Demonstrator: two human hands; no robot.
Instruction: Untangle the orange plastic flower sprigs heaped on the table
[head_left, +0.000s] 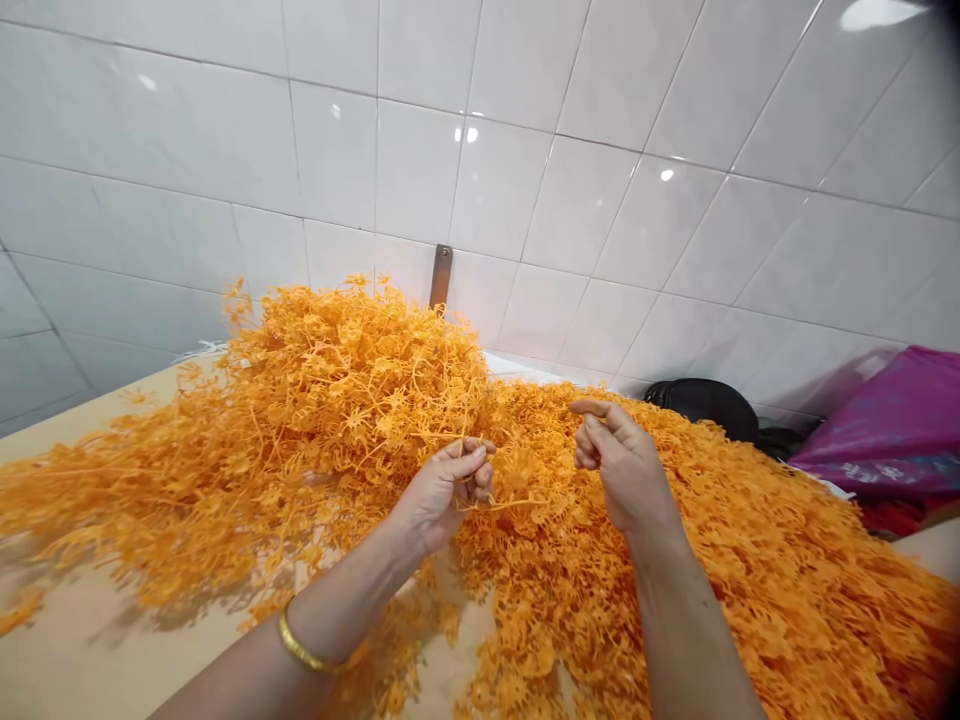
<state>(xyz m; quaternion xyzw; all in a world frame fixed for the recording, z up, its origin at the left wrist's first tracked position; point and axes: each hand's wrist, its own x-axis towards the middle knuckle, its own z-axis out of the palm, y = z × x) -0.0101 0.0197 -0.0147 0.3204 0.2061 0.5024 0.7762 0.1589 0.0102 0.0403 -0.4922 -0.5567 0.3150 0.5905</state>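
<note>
Gold bangle: around the left wrist (pixel 300 642).
Left hand (pixel 457 482): fingers curled in, thumb and forefinger pinching a thin orange sprig (pixel 514 503).
Right hand (pixel 619 462): half-curled, thumb by the bent forefinger, apart from the left; whether it grips anything, cannot tell.
Orange sprig: in the left fingers, a stem reaching toward the right hand.
Orange heaps (pixel 360 400): under and beyond both hands, on the tan table (pixel 97 650).
Tiled wall (pixel 420 160): behind the heaps.
</note>
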